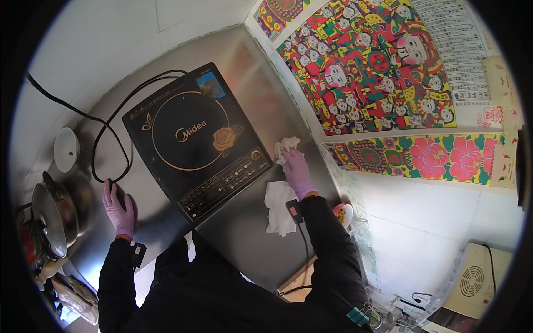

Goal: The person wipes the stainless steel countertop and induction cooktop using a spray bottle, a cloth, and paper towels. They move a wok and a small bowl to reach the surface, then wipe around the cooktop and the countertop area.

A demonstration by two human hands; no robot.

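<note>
In a purple glove, my right hand (299,172) grips a crumpled white wipe (287,147) against the steel counter, just right of the induction cooktop's near right corner. A second white wipe (280,208) lies spread out below that hand, partly under a small black device strapped at the wrist. The black Midea induction cooktop (185,120) sits at an angle on the counter, nothing on its glass. My left hand (119,212), also gloved in purple, rests on the counter with fingers apart. Its fingertips meet the loop of the cooktop's black power cord (93,160).
A white bowl (66,150) and a lidded metal pot (54,216) stand along the left side. A small bowl of food (342,215) is by my right forearm. Printed posters (370,62) cover the right wall. A cream appliance (476,274) stands lower right.
</note>
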